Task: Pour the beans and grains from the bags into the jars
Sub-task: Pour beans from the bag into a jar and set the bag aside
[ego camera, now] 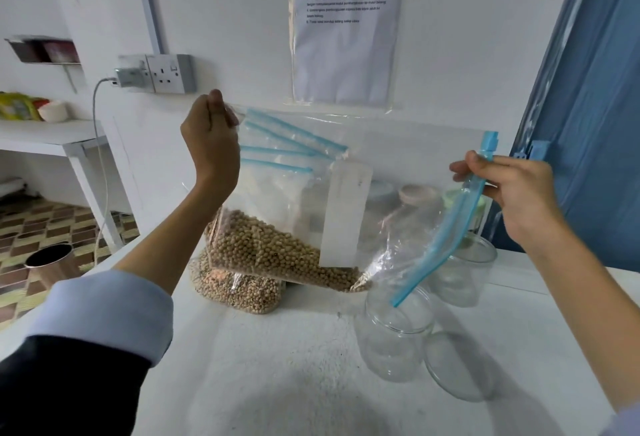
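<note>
I hold a clear zip bag (346, 172) of tan beans (277, 255) tilted in the air over the white counter. My left hand (211, 137) grips its upper left corner, bunched with other blue zip strips. My right hand (512, 193) pinches the blue zip edge (446, 238), whose lower end hangs over an open glass jar (394, 331). The beans lie in the bag's lower corner. Another bag of beans (239, 290) lies on the counter beneath. A second clear jar (464, 272) stands behind, and a third clear jar (457, 366) stands near the front.
More jars with lids (419, 193) show blurred through the bag, by the wall. A metal bin (52, 262) stands on the patterned floor at left, beside a white shelf (52, 137). A socket (166, 73) and cable are on the wall. A blue door (588, 123) is at right.
</note>
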Motion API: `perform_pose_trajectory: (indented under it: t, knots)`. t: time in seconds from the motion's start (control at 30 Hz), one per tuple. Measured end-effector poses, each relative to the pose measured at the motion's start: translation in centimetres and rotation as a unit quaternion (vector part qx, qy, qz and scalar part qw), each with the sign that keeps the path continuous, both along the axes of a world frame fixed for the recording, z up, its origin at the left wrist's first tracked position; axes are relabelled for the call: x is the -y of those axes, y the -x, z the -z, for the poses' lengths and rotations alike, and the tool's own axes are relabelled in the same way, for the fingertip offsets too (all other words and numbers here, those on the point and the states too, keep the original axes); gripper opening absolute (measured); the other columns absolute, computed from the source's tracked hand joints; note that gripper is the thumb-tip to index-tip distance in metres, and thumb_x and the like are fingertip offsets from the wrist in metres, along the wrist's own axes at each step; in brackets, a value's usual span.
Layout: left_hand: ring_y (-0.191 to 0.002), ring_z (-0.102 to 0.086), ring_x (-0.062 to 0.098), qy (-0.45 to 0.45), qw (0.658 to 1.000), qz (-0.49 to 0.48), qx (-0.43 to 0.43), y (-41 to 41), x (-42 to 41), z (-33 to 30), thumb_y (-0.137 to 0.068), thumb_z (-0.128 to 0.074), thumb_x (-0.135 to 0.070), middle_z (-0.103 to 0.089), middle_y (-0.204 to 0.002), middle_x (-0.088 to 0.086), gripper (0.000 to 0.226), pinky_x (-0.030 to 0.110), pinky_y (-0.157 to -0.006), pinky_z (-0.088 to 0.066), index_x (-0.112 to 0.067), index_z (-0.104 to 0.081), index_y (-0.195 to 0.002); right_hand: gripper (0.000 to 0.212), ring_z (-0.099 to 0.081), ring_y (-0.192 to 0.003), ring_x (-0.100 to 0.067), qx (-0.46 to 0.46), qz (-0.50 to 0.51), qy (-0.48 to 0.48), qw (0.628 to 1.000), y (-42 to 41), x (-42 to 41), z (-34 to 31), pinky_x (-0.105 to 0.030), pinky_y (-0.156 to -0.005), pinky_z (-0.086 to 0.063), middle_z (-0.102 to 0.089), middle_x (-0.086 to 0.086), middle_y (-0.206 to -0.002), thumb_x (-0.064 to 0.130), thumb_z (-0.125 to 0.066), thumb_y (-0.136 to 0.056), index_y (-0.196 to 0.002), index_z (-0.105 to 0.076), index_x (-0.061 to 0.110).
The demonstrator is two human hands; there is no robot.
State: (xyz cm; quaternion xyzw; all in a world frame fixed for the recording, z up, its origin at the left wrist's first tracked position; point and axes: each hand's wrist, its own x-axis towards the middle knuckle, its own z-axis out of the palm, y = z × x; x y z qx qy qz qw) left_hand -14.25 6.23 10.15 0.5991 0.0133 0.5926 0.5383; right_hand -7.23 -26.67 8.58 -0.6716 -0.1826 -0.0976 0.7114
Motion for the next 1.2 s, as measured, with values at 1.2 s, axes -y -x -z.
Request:
perform_pose_trajectory:
  t: [1.2]
  knots:
    - [-0.047,-0.041,0.018,-0.076,0.996,-0.025,0.043,-0.1,1.0,-1.9,-0.094,-0.038,-0.029,-0.049,-0.053,-0.01,0.035,0.032,-0.05,-0.033,-0.032,-0.047,-0.06,0.021,-0.063,-0.08,-0.013,-0.014,0.051,-0.006,0.999,-1.3,-0.9,2.1,-0.029,-0.089,-0.047,-0.071,0.01,-0.064,0.019,-0.064,-0.089,-0.068,-0.069,0.016]
